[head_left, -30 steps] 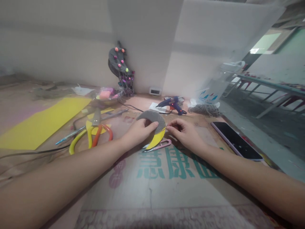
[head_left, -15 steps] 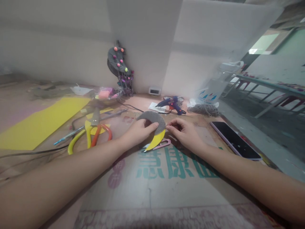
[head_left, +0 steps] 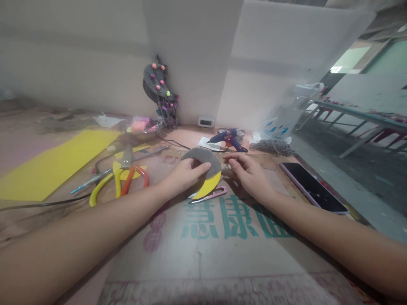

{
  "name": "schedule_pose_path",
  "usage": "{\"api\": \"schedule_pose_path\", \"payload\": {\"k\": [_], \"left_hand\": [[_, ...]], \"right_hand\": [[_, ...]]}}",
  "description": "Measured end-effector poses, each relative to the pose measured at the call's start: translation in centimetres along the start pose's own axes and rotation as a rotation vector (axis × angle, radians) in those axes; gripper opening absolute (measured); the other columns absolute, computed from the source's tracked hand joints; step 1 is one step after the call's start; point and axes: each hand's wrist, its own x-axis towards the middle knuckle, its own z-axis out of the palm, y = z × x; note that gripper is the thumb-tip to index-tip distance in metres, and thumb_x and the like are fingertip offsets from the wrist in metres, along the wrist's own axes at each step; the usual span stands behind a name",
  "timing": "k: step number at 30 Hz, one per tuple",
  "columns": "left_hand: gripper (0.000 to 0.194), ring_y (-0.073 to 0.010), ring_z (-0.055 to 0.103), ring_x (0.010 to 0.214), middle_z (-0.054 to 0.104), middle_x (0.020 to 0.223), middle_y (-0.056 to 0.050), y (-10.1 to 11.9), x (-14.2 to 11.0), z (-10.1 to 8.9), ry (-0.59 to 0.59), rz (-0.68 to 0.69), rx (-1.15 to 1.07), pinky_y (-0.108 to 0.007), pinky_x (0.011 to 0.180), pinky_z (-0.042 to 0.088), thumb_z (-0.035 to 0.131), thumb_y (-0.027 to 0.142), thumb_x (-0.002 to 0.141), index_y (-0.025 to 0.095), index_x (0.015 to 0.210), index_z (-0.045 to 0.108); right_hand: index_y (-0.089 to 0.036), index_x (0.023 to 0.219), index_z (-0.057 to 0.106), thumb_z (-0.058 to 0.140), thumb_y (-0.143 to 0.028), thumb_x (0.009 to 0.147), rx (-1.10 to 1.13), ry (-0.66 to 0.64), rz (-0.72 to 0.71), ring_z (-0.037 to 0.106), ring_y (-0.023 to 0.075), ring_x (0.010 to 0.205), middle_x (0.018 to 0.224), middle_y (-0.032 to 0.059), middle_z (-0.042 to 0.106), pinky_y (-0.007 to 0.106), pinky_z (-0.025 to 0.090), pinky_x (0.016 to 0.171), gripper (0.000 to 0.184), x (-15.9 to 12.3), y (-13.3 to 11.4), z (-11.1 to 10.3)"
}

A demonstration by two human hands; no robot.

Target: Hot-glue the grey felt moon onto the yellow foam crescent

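A crescent-shaped yellow cutout [head_left: 208, 186], its upper part covered in grey yarn [head_left: 212, 160], is pinched between the thumb and fingers of my left hand [head_left: 187, 171]. Just to the right, my right hand [head_left: 246, 169] has its fingers curled together, apart from the crescent. A faint thin strand shows by its fingertips, apparently the same grey yarn. Under the crescent's lower tip lie pink-handled thread snips [head_left: 218, 193], partly hidden by it.
Pliers [head_left: 119, 178] with yellow and orange handles and a yellow sheet [head_left: 66, 163] lie left. Behind are a glue gun [head_left: 228, 140] and a decorated grey crescent [head_left: 155, 82] against the wall. At right are a yarn bundle [head_left: 271, 146], a jug [head_left: 286, 112] and a phone [head_left: 313, 186].
My right hand has moved slightly right, away from the crescent's edge, and its fingers have shifted. My left hand keeps its hold, and the crescent stays nearly in place.
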Motion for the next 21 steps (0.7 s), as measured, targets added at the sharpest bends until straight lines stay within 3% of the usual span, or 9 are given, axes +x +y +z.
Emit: {"api": "schedule_pose_path", "payload": {"k": [4, 10, 15, 21], "left_hand": [[0.043, -0.0231, 0.065, 0.091, 0.072, 0.103, -0.011, 0.4, 0.1, 0.0, 0.015, 0.011, -0.029, -0.032, 0.079, 0.049, 0.060, 0.045, 0.079, 0.012, 0.107, 0.068], [0.041, -0.0206, 0.064, 0.084, 0.072, 0.097, -0.011, 0.8, 0.1, -0.1, 0.049, -0.014, -0.059, -0.029, 0.074, 0.048, 0.059, 0.044, 0.080, 0.011, 0.101, 0.069], [0.038, -0.0189, 0.062, 0.079, 0.072, 0.090, -0.009, 0.9, 0.1, -0.1, 0.080, -0.005, -0.021, -0.027, 0.069, 0.046, 0.058, 0.046, 0.080, 0.012, 0.092, 0.069], [0.045, -0.0156, 0.056, 0.061, 0.066, 0.067, -0.003, 1.1, -0.3, -0.1, 0.052, -0.067, 0.101, -0.025, 0.054, 0.040, 0.058, 0.058, 0.075, 0.014, 0.068, 0.065]], "right_hand": [[-0.020, 0.104, 0.058, 0.052, -0.036, 0.090, 0.017, 0.024, -0.038, 0.054, 0.0140, 0.072, 0.092, 0.0032, 0.060, 0.029, 0.045, 0.066, 0.022, -0.1, 0.2, -0.1], [-0.019, 0.086, 0.055, 0.062, -0.036, 0.083, -0.091, 0.037, -0.065, 0.048, 0.0125, 0.060, 0.069, -0.0024, 0.051, 0.026, 0.039, 0.055, 0.019, -0.5, -0.8, 0.0], [-0.018, 0.075, 0.065, 0.057, -0.030, 0.086, -0.123, -0.175, -0.034, 0.058, 0.0154, 0.072, 0.076, 0.0025, 0.064, 0.028, 0.044, 0.067, 0.018, -0.4, -1.2, 0.1], [-0.017, 0.077, 0.066, 0.055, -0.030, 0.086, -0.063, -0.229, 0.000, 0.061, 0.0155, 0.070, 0.076, 0.0024, 0.067, 0.028, 0.046, 0.066, 0.019, -0.6, -1.5, 0.3]]}}
